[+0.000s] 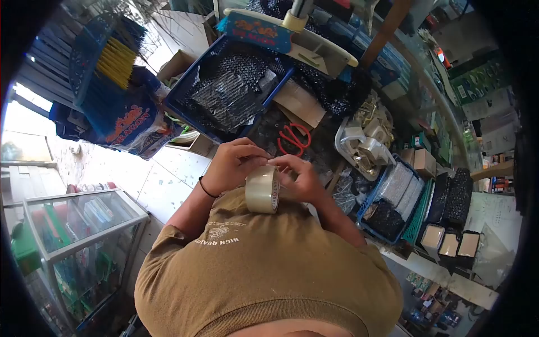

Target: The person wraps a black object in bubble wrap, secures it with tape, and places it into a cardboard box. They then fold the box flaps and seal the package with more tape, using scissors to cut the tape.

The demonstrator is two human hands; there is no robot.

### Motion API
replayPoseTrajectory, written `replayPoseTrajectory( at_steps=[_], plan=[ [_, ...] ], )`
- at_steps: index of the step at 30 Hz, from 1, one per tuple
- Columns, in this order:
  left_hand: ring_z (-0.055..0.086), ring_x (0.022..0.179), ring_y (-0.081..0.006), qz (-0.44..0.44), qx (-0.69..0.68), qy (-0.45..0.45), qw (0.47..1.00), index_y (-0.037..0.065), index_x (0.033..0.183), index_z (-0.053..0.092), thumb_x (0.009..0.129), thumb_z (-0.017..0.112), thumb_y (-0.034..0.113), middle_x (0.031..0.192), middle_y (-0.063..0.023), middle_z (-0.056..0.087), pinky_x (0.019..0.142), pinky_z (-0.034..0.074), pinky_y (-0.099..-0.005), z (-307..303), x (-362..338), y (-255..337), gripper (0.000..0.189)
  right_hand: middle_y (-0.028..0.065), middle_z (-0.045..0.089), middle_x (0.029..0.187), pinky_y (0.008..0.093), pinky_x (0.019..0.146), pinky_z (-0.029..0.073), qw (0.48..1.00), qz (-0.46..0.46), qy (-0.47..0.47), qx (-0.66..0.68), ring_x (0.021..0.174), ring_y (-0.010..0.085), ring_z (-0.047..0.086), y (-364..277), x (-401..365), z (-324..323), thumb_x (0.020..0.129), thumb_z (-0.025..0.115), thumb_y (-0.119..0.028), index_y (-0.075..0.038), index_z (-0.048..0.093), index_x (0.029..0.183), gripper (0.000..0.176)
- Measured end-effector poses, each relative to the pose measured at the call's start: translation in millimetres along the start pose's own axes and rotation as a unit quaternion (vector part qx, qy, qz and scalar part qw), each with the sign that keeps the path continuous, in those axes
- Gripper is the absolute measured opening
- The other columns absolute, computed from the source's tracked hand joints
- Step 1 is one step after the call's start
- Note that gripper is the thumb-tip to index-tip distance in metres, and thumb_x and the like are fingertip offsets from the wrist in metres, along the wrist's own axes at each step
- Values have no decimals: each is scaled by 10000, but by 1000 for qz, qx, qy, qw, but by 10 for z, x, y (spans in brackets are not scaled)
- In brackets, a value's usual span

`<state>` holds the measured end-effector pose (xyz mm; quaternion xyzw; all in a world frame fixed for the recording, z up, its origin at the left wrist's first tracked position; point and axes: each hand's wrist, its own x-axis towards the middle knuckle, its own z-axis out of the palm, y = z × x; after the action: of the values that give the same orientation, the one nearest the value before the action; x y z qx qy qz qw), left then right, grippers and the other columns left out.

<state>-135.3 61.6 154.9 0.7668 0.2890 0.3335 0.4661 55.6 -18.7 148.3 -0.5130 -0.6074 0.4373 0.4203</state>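
A wide roll of clear packing tape (260, 194) is held close in front of my chest. My right hand (301, 180) grips it, with the fingers curled at its upper right rim. My left hand (231, 167), wearing a dark band at the wrist, is closed with its fingertips pinched at the tape's top edge, meeting those of the right. The strip of tape between the fingertips is too small to make out. Just beyond the hands lie red-handled scissors (295, 140). Past them, a blue tray (185, 84) holds a package in black bubble wrap (225, 100).
A piece of cardboard (301, 104) lies beside the tray. To the right stand a white basket (341, 147) of fittings and a blue basket (368, 222) of wrapped packs. Brushes (115, 62) hang at upper left; a glass display case (84, 224) stands at left.
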Motion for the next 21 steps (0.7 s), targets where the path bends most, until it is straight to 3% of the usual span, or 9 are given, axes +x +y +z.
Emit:
replayPoseTrajectory(
  at_steps=[1,2,4,5,6,7,9,13,21],
  plan=[
    [579,655,-126,-47,-39,-4,998,40,897,689,747,683,22,759,-50,586,585,462,-255,-26,-5,26,150,84,623,823,288,665,477,1000,-2,-2,-1,753,135,600,47,44,-23,805,655,-165,-18,608,935,202],
    [574,659,-108,-93,-79,-8,992,39,921,686,753,681,23,767,-45,590,583,459,-251,-54,-7,41,169,85,608,812,302,680,475,992,81,44,91,741,173,599,160,84,-33,794,655,-192,-33,610,937,219],
    [582,667,-102,-87,-57,-10,995,35,937,681,764,674,23,767,-45,594,587,462,-245,-111,-5,37,173,86,593,802,317,694,473,966,163,90,179,728,211,598,539,167,-90,784,656,-220,-48,612,940,236],
    [589,675,-97,-81,-34,-14,996,31,953,677,776,667,23,768,-45,598,590,466,-240,-130,-4,29,178,91,588,867,340,743,469,981,146,121,-45,807,241,588,840,213,-138,774,662,-220,-56,602,970,262],
    [589,675,-97,-81,-35,-13,996,31,953,677,776,667,23,768,-45,598,590,466,-240,-134,-8,-2,178,96,583,931,364,792,464,945,122,145,-266,886,272,578,1023,260,-161,764,669,-220,-65,592,999,292],
    [602,685,-103,-88,-71,-13,993,24,942,675,786,660,24,773,-48,601,601,474,-238,-128,-19,-55,157,96,583,931,364,792,464,945,122,143,-266,886,272,578,1080,301,-153,764,669,-220,-65,592,999,292],
    [615,695,-109,-97,-107,-10,989,16,931,674,797,654,25,778,-52,603,611,482,-235,-142,-31,-111,136,105,541,1074,427,856,439,863,167,131,-459,1046,307,512,1139,377,-121,758,673,-221,-84,550,1081,372],
    [628,718,-113,-95,-121,-5,988,6,891,670,811,645,28,782,-58,604,631,493,-237,-149,-25,-100,87,116,527,1153,439,912,384,810,269,14,-520,1124,293,480,1298,521,-97,750,677,-205,-61,525,1126,430],
    [633,781,-136,-104,-105,-28,989,-31,890,645,843,604,9,837,-54,568,666,509,-239,-64,38,-53,74,126,588,1085,426,877,383,831,202,50,-515,1054,296,537,1463,530,-133,760,641,-161,-55,550,1094,361]
  ],
)
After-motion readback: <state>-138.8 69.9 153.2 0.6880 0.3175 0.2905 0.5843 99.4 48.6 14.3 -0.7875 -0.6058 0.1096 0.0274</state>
